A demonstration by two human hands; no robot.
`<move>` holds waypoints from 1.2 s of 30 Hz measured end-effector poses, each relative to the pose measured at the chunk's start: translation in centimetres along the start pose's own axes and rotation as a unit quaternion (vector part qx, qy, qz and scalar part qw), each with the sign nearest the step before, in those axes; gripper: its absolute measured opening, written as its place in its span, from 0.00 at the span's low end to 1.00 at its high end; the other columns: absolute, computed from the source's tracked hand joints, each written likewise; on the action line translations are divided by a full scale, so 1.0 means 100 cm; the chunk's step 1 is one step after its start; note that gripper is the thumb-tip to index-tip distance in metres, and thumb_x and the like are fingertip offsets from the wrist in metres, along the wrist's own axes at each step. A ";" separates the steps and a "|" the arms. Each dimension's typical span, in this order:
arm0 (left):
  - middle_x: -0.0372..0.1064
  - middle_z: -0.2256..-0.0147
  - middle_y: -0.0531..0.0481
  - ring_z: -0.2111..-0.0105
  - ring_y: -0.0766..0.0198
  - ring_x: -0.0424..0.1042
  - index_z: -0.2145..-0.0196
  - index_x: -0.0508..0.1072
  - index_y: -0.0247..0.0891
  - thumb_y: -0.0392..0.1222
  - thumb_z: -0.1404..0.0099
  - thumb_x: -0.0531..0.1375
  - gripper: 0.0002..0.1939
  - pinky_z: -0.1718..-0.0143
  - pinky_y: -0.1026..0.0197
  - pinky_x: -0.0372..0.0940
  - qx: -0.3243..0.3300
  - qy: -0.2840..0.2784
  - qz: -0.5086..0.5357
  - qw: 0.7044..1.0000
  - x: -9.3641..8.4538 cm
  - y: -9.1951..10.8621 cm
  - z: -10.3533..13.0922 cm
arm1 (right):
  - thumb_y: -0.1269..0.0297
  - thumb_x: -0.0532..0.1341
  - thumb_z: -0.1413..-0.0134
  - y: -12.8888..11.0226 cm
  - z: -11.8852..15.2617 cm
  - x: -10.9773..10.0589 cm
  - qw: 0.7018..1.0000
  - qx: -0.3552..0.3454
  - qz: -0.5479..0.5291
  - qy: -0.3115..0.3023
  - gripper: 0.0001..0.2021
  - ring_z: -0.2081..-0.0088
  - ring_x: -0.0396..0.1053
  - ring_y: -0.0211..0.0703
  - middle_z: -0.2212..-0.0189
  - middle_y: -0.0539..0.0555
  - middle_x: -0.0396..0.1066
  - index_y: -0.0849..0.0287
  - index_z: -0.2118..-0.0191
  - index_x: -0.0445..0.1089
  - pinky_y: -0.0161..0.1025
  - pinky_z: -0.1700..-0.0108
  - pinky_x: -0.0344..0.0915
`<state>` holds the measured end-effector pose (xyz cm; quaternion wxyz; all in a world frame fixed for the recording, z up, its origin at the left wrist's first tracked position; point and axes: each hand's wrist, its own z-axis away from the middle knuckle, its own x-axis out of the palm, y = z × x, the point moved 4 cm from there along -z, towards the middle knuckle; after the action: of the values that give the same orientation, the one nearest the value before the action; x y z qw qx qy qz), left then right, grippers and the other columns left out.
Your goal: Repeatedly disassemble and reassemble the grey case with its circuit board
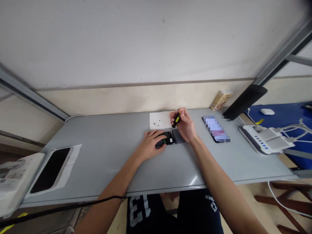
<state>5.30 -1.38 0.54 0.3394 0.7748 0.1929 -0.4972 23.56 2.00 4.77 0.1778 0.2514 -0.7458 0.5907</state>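
Observation:
My left hand grips a small dark device from its left end, fingers over the top and thumb along the near side. The opened black device shows a green circuit board inside. My right hand is closed around a black-and-yellow screwdriver, tilted with its thin shaft pointing down at the board. Whether the tip touches a screw is too small to tell. A flat dark grey box-like piece lies just right of the device, partly behind my right hand. Beyond it, white paper holds several tiny dark screw-like bits.
To the right are a lit phone, a small carton, a black cylinder and a power strip with plugs. At the left, a dark-screened phone lies on paper beside a white socket block. A black cable crosses the front edge.

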 end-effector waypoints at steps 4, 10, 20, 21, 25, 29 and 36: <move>0.67 0.37 0.50 0.39 0.51 0.64 0.47 0.75 0.48 0.42 0.31 0.60 0.15 0.38 0.43 0.56 0.004 0.007 -0.005 1.000 0.000 0.001 0.000 | 0.47 0.61 0.38 0.003 -0.002 -0.002 0.999 0.020 0.016 -0.020 0.14 0.67 0.65 0.42 0.67 0.52 0.66 0.53 0.61 0.67 0.41 0.62 0.68; 0.68 0.37 0.51 0.39 0.51 0.63 0.47 0.74 0.48 0.43 0.31 0.61 0.15 0.38 0.42 0.55 -0.006 0.004 -0.005 1.000 0.002 -0.001 0.000 | 0.47 0.57 0.35 0.006 0.001 0.003 0.999 -0.002 -0.031 0.025 0.13 0.75 0.55 0.39 0.75 0.47 0.54 0.50 0.60 0.62 0.37 0.71 0.62; 0.63 0.34 0.48 0.37 0.51 0.63 0.47 0.73 0.47 0.42 0.30 0.59 0.14 0.38 0.42 0.55 -0.002 0.006 -0.015 1.000 -0.001 0.002 0.001 | 0.47 0.59 0.36 0.004 0.000 0.002 1.000 0.007 -0.028 0.010 0.14 0.66 0.65 0.41 0.66 0.52 0.63 0.53 0.64 0.66 0.39 0.61 0.67; 0.63 0.34 0.48 0.37 0.51 0.63 0.48 0.74 0.46 0.42 0.30 0.59 0.14 0.38 0.42 0.55 -0.001 0.006 -0.015 1.000 0.000 0.002 0.001 | 0.46 0.58 0.35 0.005 0.000 0.002 1.000 0.014 -0.026 0.009 0.16 0.68 0.63 0.40 0.68 0.52 0.62 0.54 0.64 0.66 0.39 0.62 0.66; 0.64 0.35 0.47 0.37 0.50 0.63 0.48 0.74 0.45 0.42 0.30 0.59 0.13 0.38 0.42 0.55 -0.001 0.008 -0.014 1.000 0.000 0.002 0.001 | 0.42 0.55 0.35 0.008 0.001 0.005 0.999 0.014 -0.046 0.018 0.18 0.74 0.57 0.38 0.72 0.49 0.57 0.52 0.63 0.63 0.38 0.67 0.63; 0.65 0.36 0.47 0.38 0.50 0.64 0.48 0.74 0.45 0.42 0.30 0.59 0.14 0.38 0.42 0.55 -0.001 0.010 -0.015 1.000 0.000 0.002 0.001 | 0.51 0.63 0.38 0.008 0.000 0.002 0.999 -0.001 -0.042 0.033 0.14 0.75 0.55 0.37 0.73 0.46 0.56 0.51 0.64 0.59 0.36 0.69 0.61; 0.64 0.35 0.49 0.37 0.50 0.62 0.46 0.73 0.47 0.42 0.30 0.60 0.15 0.38 0.41 0.55 -0.002 0.007 -0.019 1.000 0.000 0.002 0.001 | 0.48 0.59 0.35 0.008 -0.003 0.000 1.000 0.012 -0.027 0.007 0.14 0.68 0.64 0.39 0.67 0.52 0.64 0.54 0.62 0.67 0.38 0.63 0.65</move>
<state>5.32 -1.57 0.59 0.3297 0.7740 0.2109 -0.4978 23.06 2.40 4.16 0.1962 0.2694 -0.7299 0.5968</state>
